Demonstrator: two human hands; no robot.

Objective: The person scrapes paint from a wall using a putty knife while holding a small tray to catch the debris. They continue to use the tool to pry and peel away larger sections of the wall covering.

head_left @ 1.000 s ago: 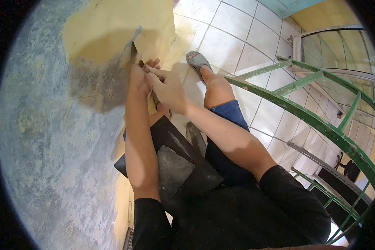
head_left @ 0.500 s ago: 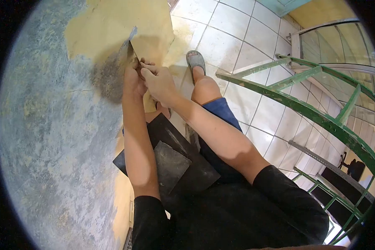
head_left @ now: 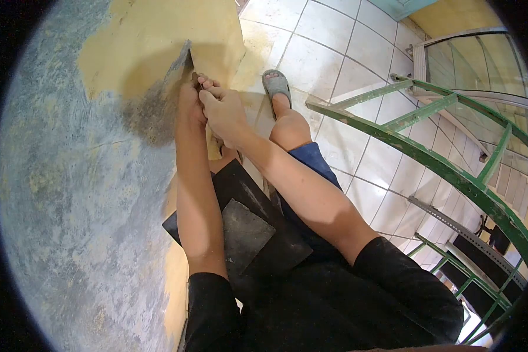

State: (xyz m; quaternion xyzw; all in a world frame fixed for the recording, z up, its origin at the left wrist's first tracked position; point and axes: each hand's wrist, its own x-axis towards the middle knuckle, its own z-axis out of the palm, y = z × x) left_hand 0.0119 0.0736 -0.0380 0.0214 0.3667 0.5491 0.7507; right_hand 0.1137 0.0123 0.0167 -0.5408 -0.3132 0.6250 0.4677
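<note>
Both my hands are closed around a scraper (head_left: 189,63), whose thin metal blade points away from me against the wall (head_left: 70,193). My left hand (head_left: 190,104) is nearer the wall and partly hides the tool. My right hand (head_left: 222,111) grips it from the other side, its thumb and fingers curled near the handle. The blade tip meets the border where a narrow grey streak runs into the yellow paint (head_left: 152,35). Beneath the blade the wall is grey and rough. Most of the handle is hidden by my fingers.
A green metal ladder (head_left: 416,141) leans across the right side above white floor tiles (head_left: 317,53). Dark flat sheets (head_left: 246,234) rest near my lap. A perforated metal bar (head_left: 452,226) and glass panels (head_left: 463,64) are farther right.
The scraper blade has shifted slightly and now looks narrower, turned more edge-on. Both hands stay on it, and the view has moved a little.
</note>
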